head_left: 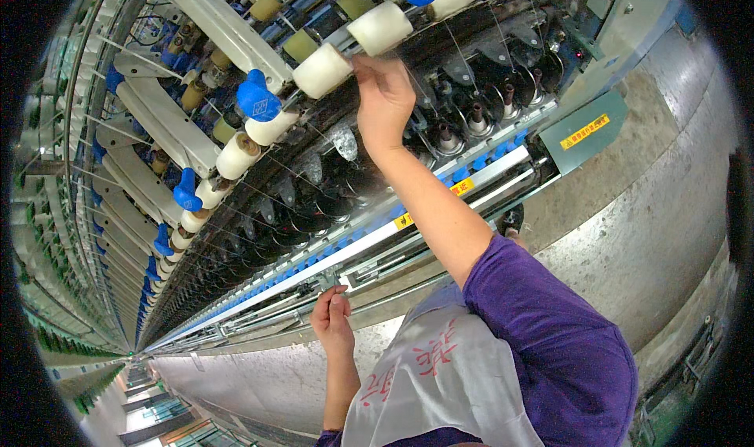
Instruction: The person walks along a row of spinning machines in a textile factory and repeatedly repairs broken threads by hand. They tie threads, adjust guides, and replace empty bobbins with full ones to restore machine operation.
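My right hand [385, 98] is raised to the front rollers of a long spinning machine, fingers bent together at the end of a white roller [323, 70]. The fingertips are slightly blurred, and whatever is between them is too small to make out. Another white roller [380, 28] sits just above that hand. My left hand [334, 317] is lower, in front of the machine's rail, with its thumb and fingers drawn together. Anything in that pinch is too small to name. Below the rollers stands a row of dark spindles [476, 119], with fine threads running down toward some of them.
Blue-capped pressure arms [258, 96] line the machine, which recedes far to the left. A pale rail [393, 226] with yellow labels runs along its front. A green end plate [585, 133] juts out on the right. The grey floor [620, 235] lies beside my apron [448, 376].
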Motion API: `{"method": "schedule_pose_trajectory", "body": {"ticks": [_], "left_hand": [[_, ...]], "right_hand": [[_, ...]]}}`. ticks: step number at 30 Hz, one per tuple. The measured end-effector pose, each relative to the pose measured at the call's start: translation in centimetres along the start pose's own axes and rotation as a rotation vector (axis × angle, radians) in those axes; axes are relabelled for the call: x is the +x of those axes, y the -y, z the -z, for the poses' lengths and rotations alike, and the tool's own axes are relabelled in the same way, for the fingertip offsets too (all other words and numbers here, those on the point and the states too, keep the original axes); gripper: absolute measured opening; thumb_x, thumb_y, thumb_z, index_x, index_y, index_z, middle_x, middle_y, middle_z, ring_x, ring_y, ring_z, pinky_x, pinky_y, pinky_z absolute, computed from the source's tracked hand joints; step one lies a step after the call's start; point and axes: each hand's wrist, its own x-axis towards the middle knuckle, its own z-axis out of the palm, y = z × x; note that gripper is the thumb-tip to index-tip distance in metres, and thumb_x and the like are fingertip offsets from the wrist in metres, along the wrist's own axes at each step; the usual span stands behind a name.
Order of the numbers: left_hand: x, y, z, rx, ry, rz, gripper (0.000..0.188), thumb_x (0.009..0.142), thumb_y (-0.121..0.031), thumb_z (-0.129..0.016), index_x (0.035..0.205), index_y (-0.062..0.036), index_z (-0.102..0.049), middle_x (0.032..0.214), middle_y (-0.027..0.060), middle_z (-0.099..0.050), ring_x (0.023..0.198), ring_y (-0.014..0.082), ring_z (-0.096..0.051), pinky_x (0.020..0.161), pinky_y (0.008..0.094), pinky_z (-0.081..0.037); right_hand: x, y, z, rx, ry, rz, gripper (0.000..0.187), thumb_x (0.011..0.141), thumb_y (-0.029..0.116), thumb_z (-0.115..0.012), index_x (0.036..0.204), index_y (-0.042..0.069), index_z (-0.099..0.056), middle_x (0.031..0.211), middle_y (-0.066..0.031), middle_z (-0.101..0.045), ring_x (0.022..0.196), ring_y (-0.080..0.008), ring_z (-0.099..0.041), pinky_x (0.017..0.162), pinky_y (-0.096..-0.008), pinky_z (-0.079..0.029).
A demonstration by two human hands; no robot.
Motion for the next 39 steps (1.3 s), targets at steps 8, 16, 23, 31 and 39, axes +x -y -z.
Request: {"method": "schedule_pose_trajectory", "body": {"ticks": [8, 16, 23, 31, 39], "left_hand": [[-0.7, 0.6, 1.1, 0.042, 0.023, 0.021, 0.021, 0.091, -0.017, -0.052, 0.094, 0.0022, -0.062, 0.062, -0.0010, -0.047, 0.057, 0.0060, -0.040, 0.053, 0.0200, -0.031], [-1.3, 0.7, 2.1, -0.088, 0.038, 0.027, 0.020, 0.092, -0.016, -0.049, 0.100, 0.0004, -0.057, 0.061, -0.0013, -0.046, 0.053, 0.0056, -0.035, 0.049, 0.0201, -0.028], [-5.4, 0.6, 8.2, -0.268, 0.160, 0.044, 0.012, 0.090, -0.011, -0.051, 0.097, -0.0021, -0.053, 0.082, 0.0097, -0.059, 0.071, 0.0184, -0.056, 0.074, 0.0351, -0.048], [-9.7, -2.8, 10.9, -0.505, 0.436, 0.322, 0.013, 0.086, -0.005, -0.055, 0.093, 0.0052, -0.058, 0.099, 0.0199, -0.063, 0.099, 0.0295, -0.059, 0.093, 0.0436, -0.043], [-11.3, -2.6, 11.2, 0.045, 0.543, 0.281, 0.016, 0.086, -0.002, -0.056, 0.101, -0.0018, -0.060, 0.098, 0.0120, -0.062, 0.095, 0.0222, -0.058, 0.088, 0.0336, -0.044]], "right_hand": [[0.1, 0.2, 0.0, -0.294, 0.053, 0.075, 0.009, 0.084, 0.005, -0.054, 0.089, 0.001, -0.047, 0.085, -0.0141, -0.052, 0.078, -0.0335, -0.052, 0.069, -0.0389, -0.042], [-0.4, 2.1, 4.9, -0.196, 0.381, 0.173, 0.014, 0.091, 0.015, -0.047, 0.091, 0.001, -0.047, 0.084, -0.0109, -0.048, 0.075, -0.0224, -0.047, 0.070, -0.0311, -0.040], [0.3, 1.6, 22.5, -0.645, 0.844, 0.102, 0.010, 0.087, 0.010, -0.053, 0.093, 0.001, -0.050, 0.085, -0.0143, -0.053, 0.075, -0.0221, -0.053, 0.070, -0.0303, -0.043], [9.1, 7.9, 18.6, -0.827, 1.243, -0.060, 0.022, 0.084, 0.025, -0.057, 0.080, 0.004, -0.059, 0.071, -0.0139, -0.062, 0.066, -0.0282, -0.061, 0.061, -0.0368, -0.047], [15.7, 18.2, -5.8, -0.541, 1.131, 0.650, 0.016, 0.084, 0.012, -0.056, 0.095, 0.001, -0.060, 0.075, -0.0083, -0.064, 0.060, -0.0203, -0.059, 0.060, -0.0309, -0.048]]}}
